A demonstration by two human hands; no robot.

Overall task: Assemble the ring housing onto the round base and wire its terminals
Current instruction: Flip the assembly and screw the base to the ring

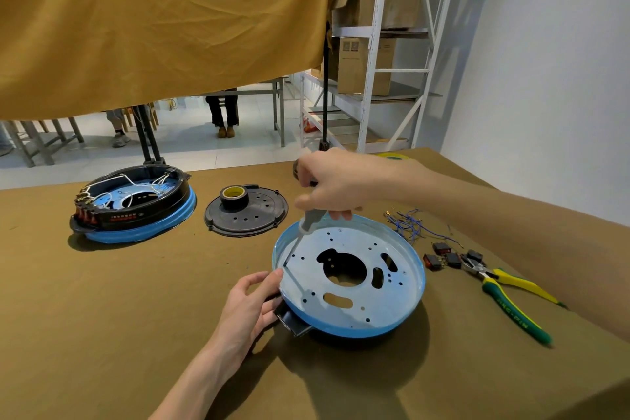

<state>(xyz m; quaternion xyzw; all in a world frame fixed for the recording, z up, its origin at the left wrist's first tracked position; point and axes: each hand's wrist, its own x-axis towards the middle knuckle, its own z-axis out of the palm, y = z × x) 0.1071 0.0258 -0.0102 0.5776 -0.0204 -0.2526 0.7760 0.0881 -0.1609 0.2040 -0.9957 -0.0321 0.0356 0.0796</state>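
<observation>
Blue-rimmed round base [351, 286] sits near-centre on the table [102, 300], your left hand [250, 305] gripping its left edge. Your right hand [335, 186] clamps a screwdriver [300, 235] angled into its left side. Pliers [504, 297] lie right.

Blue-rimmed silvery round base [354, 324], black cover disc [252, 218], green-and-yellow pliers [511, 297], mustard curtain [153, 17]

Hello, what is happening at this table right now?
A person is working on a round blue base. The right hand holds a screwdriver with its tip down inside the base near the left rim. The left hand steadies the base at that rim, above a black tab. A finished unit, a black cover with tape, loose wires, switches and pliers lie around.
</observation>
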